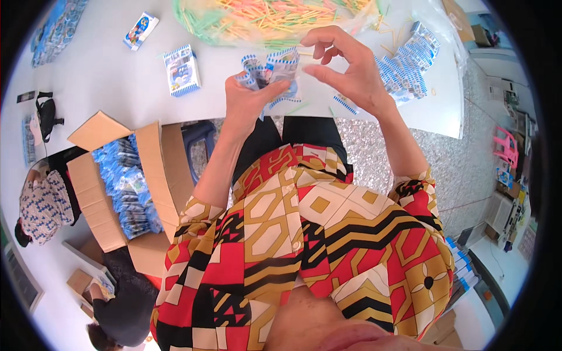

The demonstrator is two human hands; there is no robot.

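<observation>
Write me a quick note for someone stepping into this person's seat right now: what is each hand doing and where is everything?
Left hand: grips a small blue-and-white carton, partly folded, above the table edge.
Right hand: fingers open, curled over the carton's top, barely touching.
Pile of coloured sticks in a clear bag lies just beyond the hands.
Flat cartons are stacked to the right; one made-up box stands to the left.
Done: the cardboard box on the left holds many blue packs.
Left: the carton in hand is unclosed.
</observation>
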